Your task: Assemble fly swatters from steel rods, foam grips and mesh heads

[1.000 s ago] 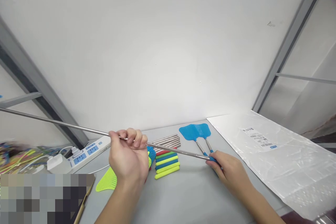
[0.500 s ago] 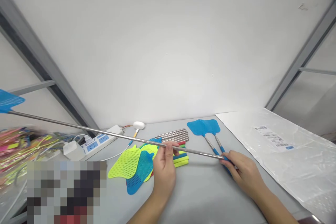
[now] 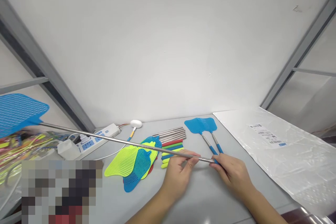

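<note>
A fly swatter with a blue mesh head (image 3: pixel 23 112) and a long extended metal rod (image 3: pixel 110 139) crosses the view from the left. My left hand (image 3: pixel 180 171) grips the rod, fingers closed around it near its lower end. My right hand (image 3: pixel 233 169) is closed on the blue handle (image 3: pixel 216 162) at that end, covering most of it. Just beyond, two short fly swatters with blue heads (image 3: pixel 201 125) lie side by side. Left of my hands lie loose swatter heads, including a yellow-green one (image 3: pixel 122 161) and a blue one (image 3: pixel 138 171). Several coloured handles (image 3: pixel 170 148) rest beside them.
Several metal rods (image 3: pixel 170 134) lie behind the handles on the grey table (image 3: pixel 202 196). A power strip (image 3: pixel 98 140) with plugs and a white cable stands left, near plastic-wrapped coloured items (image 3: pixel 23 150). A white plastic bag (image 3: pixel 267 147) covers the right side. A wall rises behind.
My left hand has slid along the rod towards my right hand. The swatter has shifted to the right, and more of its blue head shows at the left.
</note>
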Demonstrator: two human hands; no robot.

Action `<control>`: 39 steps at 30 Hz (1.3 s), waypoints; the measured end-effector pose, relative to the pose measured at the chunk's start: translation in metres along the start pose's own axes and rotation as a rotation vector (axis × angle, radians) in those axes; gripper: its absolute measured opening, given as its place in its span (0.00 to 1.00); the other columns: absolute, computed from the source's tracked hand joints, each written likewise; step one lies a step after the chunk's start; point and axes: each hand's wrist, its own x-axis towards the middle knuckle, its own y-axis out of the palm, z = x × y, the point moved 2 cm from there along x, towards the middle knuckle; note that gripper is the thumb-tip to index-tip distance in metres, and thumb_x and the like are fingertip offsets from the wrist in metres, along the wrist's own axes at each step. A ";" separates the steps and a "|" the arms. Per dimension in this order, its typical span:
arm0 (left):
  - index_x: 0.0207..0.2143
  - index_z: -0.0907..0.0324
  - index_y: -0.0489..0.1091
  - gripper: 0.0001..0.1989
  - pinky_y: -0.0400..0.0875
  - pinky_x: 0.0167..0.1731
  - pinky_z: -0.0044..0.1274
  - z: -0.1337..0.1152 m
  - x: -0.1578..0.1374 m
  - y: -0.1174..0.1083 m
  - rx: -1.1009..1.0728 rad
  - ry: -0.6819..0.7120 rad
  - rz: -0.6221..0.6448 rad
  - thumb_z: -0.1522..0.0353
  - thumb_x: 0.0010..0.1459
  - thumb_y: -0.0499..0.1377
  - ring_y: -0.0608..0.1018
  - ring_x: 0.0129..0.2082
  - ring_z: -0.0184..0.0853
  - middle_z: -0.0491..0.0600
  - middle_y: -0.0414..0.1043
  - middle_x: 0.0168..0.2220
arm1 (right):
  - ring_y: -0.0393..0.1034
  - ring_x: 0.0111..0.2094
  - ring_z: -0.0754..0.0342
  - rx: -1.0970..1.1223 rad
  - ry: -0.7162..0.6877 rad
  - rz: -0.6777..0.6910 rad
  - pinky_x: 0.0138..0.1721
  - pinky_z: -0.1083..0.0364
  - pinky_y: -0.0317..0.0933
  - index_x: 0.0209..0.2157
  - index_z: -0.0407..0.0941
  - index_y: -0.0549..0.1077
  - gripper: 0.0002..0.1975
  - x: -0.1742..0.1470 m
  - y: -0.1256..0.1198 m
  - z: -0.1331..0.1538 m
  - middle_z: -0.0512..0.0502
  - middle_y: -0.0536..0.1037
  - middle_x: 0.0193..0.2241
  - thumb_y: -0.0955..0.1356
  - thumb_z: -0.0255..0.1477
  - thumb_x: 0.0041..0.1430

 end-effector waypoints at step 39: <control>0.22 0.58 0.61 0.26 0.52 0.20 0.22 -0.002 0.026 -0.073 -0.296 0.103 -0.455 0.51 0.65 0.45 0.58 0.20 0.28 0.43 0.56 0.20 | 0.67 0.21 0.56 0.046 0.078 -0.032 0.26 0.57 0.59 0.37 0.46 0.76 0.08 -0.011 -0.007 -0.030 0.49 0.74 0.23 0.67 0.33 0.63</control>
